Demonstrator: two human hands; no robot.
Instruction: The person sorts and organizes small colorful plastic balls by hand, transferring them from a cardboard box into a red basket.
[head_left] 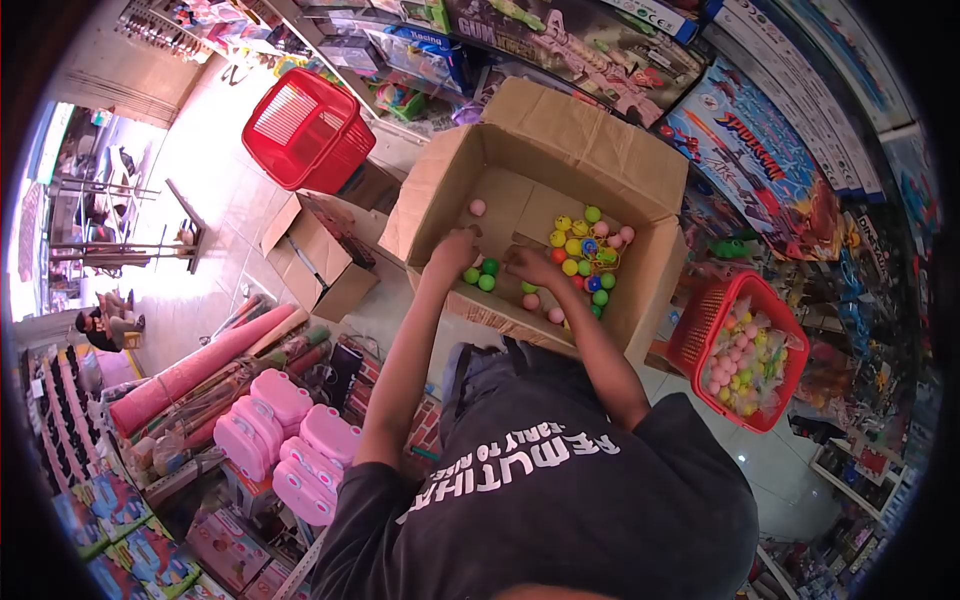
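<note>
An open cardboard box [520, 185] stands in front of me with small coloured balls inside. My left hand [455, 252] is in its near left part, fingers curled together above several green balls [487, 282]. A lone pink ball [478, 208] lies just beyond that hand. My right hand [533, 266] faces it from the right, fingers bent inward; whatever either hand pinches is too small to make out. Right of it, yellow balls [573, 246] are heaped with pink, green, orange and blue-ringed ones. Other pink balls [556, 315] lie below my right wrist.
A red basket [683, 335] holding bagged balls [740, 360] stands at the right. Another red basket [318, 180] and a smaller carton [325, 260] are at the left. Pink cases [285, 420] sit near my left elbow. Boxed toys [760, 160] line the shelf behind the box.
</note>
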